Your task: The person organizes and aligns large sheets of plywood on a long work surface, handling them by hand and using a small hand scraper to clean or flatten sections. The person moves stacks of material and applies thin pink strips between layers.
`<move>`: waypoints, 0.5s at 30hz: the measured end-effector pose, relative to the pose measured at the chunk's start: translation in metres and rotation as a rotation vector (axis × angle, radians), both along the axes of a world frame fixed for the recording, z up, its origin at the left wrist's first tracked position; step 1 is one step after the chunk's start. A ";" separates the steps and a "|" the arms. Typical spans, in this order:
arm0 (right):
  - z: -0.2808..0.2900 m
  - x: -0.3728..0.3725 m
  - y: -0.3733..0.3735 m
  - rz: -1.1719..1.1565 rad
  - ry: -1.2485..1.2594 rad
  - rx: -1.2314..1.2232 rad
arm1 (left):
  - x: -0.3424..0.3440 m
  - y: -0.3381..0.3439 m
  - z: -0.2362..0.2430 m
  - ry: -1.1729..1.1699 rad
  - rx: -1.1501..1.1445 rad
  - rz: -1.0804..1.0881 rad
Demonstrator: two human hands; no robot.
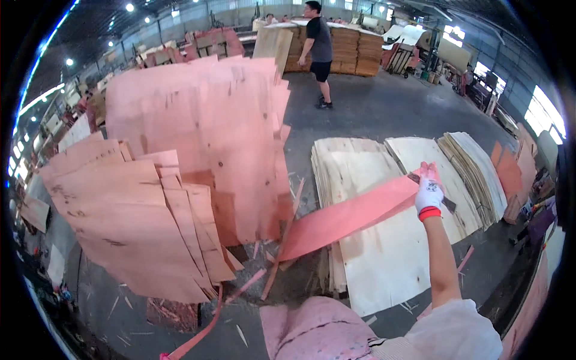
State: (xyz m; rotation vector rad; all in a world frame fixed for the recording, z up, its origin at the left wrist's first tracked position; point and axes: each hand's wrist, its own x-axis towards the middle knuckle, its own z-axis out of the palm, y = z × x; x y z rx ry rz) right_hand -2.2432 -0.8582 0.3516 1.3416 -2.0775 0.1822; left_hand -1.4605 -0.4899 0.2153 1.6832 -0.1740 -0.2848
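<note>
My right hand (429, 191), in a white glove with pink fingertips and red cuff, grips the end of a long pink veneer strip (351, 214) at a dark, ragged edge. The strip slants down leftward across pale veneer stacks (378, 258). A small bright pink shape at the lower left edge may be part of my left hand; I cannot make out its fingers. A narrow pink offcut runs up from there.
Pink veneer sheets stand piled at left (192, 108), (102, 216). A person (320, 54) stands beyond, before brown stacked sheets (354, 51). Offcuts litter the grey floor (354, 108). More pink sheets (504, 168) and another person's purple clothing (537, 225) are at right.
</note>
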 end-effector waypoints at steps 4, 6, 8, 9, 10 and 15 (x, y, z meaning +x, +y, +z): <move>0.034 0.034 0.030 0.301 -0.462 0.075 | 0.019 -0.027 -0.007 -0.047 -0.191 -0.472; 0.018 0.075 0.028 0.666 -0.822 0.046 | -0.010 -0.056 0.037 -0.071 -0.173 -0.552; 0.022 0.163 0.032 0.787 -0.870 0.226 | -0.040 -0.086 0.078 -0.103 -0.144 -0.615; 0.007 0.198 0.028 1.013 -0.812 0.250 | -0.051 -0.100 0.091 -0.173 -0.120 -0.696; -0.002 0.236 0.024 1.229 -1.043 0.360 | -0.064 -0.113 0.105 -0.241 -0.093 -0.773; -0.028 0.400 0.043 1.695 -1.037 0.563 | -0.148 -0.164 0.183 -0.606 -0.023 -0.935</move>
